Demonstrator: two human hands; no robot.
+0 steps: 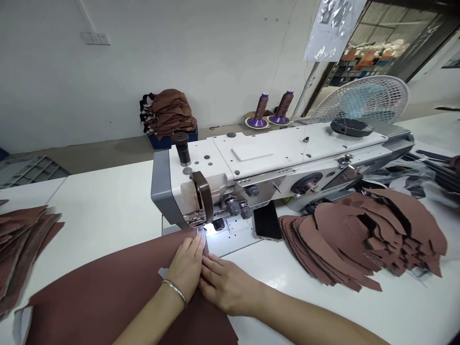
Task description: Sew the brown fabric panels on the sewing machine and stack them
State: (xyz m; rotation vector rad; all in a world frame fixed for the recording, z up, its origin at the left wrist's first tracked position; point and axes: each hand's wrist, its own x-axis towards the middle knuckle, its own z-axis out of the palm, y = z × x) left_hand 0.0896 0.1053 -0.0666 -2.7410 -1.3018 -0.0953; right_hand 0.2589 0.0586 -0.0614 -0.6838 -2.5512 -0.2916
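Observation:
A large brown leather-like panel (108, 282) lies across the table, its narrow far end under the needle area of a white sewing machine (223, 158). My left hand (187, 266), a silver bangle on its wrist, rests on the panel with fingers stretched towards the presser foot. Its fingertips touch a small pale grey piece (201, 235) on the panel just before the foot. Beside it, my right hand (226, 285) lies along the panel's right edge, fingers extended and pointing left. The underside of the panel is hidden.
Stacked brown cut pieces (330, 239) lie to the right, with a black phone (267, 221) near the machine. More brown pieces (25, 244) are at the left. Behind stand two thread cones (261, 108), a fan (362, 98) and a blue bin (172, 139) of brown material.

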